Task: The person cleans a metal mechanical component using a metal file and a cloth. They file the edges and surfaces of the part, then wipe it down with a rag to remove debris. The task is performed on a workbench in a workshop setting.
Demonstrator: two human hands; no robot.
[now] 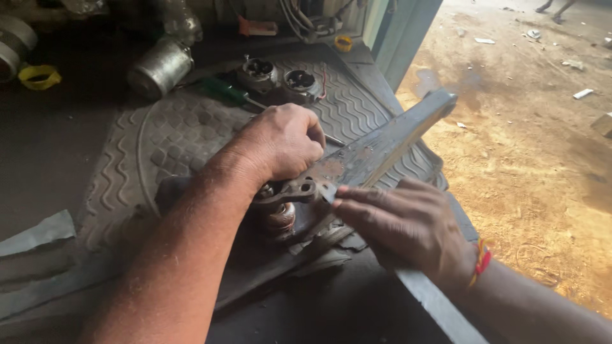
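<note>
The left hand [280, 143] curls in a fist over a rusty flanged metal part [290, 194] lying on the long grey steel bar [389, 137]; the right hand [408, 223] presses flat fingers beside it.

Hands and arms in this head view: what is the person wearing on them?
Both forearms are bare, with no sleeves or gloves in view. The right hand has a red and yellow thread band around its wrist. The left hand wears nothing, with no ring or watch visible.
</note>
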